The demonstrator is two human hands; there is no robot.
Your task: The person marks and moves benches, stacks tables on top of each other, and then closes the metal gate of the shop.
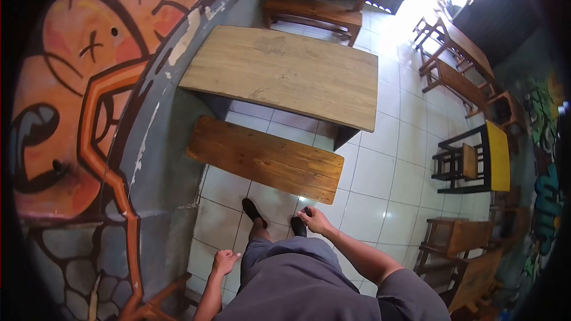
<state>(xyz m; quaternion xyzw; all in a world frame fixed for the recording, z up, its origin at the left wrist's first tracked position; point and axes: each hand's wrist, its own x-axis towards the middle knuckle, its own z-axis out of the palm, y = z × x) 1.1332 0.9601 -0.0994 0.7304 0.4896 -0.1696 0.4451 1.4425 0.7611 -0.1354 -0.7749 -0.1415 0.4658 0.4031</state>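
Note:
My right hand (317, 220) is in front of my body, its fingers closed on a small dark object (307, 210) whose kind I cannot make out. Below it, my black shoe is partly covered. Down at my left side, my left hand (223, 261) is curled loosely with the thumb sticking out, and nothing shows in it. Just ahead of my feet stands a brown wooden bench (264, 159). Beyond that is a wooden table (285, 74) with a pale, worn top. Neither hand touches the bench or the table.
A painted wall (160, 160) runs close along my left. Wooden benches (315, 9) stand behind the table. On the right are a long table (470, 47), a yellow-topped table (498, 157) and several stools. White tiles (380, 172) cover the floor; a bright doorway opens at the back.

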